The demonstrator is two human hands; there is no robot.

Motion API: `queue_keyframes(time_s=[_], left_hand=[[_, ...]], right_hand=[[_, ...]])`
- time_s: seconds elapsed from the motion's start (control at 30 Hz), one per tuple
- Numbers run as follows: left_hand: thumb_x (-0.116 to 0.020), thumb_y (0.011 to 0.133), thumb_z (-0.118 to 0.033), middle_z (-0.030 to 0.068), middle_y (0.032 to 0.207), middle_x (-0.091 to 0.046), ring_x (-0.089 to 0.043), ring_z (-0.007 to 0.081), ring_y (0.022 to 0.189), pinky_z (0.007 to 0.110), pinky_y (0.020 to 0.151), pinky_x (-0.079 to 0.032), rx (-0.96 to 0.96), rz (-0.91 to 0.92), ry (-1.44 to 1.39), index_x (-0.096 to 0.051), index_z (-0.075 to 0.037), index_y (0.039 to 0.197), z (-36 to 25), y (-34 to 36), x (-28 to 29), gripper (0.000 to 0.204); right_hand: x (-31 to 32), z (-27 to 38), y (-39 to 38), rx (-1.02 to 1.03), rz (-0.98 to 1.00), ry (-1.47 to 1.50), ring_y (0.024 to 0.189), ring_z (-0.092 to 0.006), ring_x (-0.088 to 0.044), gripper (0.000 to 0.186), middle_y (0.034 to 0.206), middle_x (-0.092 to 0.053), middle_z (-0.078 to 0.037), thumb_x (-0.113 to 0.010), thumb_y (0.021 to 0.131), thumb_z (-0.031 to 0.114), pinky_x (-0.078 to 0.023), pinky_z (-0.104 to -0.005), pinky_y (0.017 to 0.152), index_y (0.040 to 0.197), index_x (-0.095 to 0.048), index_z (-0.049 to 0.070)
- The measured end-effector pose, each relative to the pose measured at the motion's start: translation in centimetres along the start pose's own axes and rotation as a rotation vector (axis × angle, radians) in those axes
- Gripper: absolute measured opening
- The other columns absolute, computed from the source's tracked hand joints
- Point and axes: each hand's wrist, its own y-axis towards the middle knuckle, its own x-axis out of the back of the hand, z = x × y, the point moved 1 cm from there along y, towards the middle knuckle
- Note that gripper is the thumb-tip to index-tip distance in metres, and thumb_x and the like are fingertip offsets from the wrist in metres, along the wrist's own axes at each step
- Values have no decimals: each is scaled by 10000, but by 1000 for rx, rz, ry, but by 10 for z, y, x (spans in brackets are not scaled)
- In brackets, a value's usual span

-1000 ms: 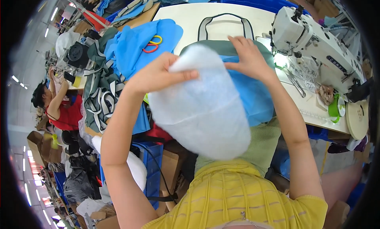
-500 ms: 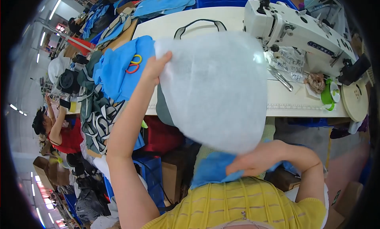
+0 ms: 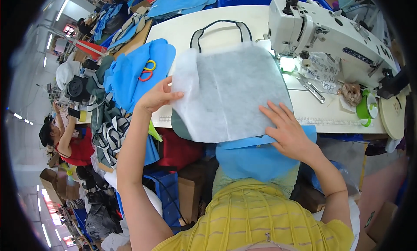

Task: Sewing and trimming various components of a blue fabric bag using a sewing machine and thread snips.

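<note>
A white non-woven sheet (image 3: 230, 90) lies over a dark green fabric piece (image 3: 182, 125) with a strap handle (image 3: 222, 23) on the sewing table. My left hand (image 3: 163, 94) pinches the sheet's folded left edge. My right hand (image 3: 286, 129) rests open on the sheet's lower right, fingers spread. Below it, a light blue fabric piece (image 3: 256, 160) hangs from the table edge across my lap.
A sewing machine (image 3: 330, 42) stands at the right beside tweezers (image 3: 310, 88) and a green tape holder (image 3: 365, 105). At left are blue fabric (image 3: 121, 77), scissors (image 3: 147, 66) and strapping (image 3: 108, 138). A co-worker in red (image 3: 74, 151) works further left. Blue crates stand around.
The white sheet has come down flat onto the green piece. My right hand has moved from the blue fabric in my lap up onto the sheet, and the blue fabric now hangs below.
</note>
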Motion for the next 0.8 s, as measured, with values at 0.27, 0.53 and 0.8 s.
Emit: queue_keyframes(time_s=[0.27,0.53,0.8], left_hand=[[-836,817,-250,138,1106,-712,-698,201,930,335,820,-560,79,-567,459,-618,62,1236,17,4,-23,565],[-842,774,-210,163,1125,-710,-701,245,928,367,813,-553,-36,-588,412,-695,55,1069,32,14,-40,424],[-784,766,-40,62,859,-723,-658,171,782,293,744,-503,-343,-665,239,-709,5,994,27,12,-14,244]], right_hand=[[-21,3,-15,-75,-127,-73,1446,-418,-362,248,1525,-442,-218,-744,687,58,-341,-518,1115,811,-531,38],[-26,7,-14,-117,-180,-65,1445,-422,-362,257,1532,-435,-215,-746,673,63,-339,-529,1103,800,-524,35],[-39,21,-7,-119,-189,-48,1458,-420,-345,267,1537,-429,-211,-756,673,82,-310,-545,1139,800,-523,44]])
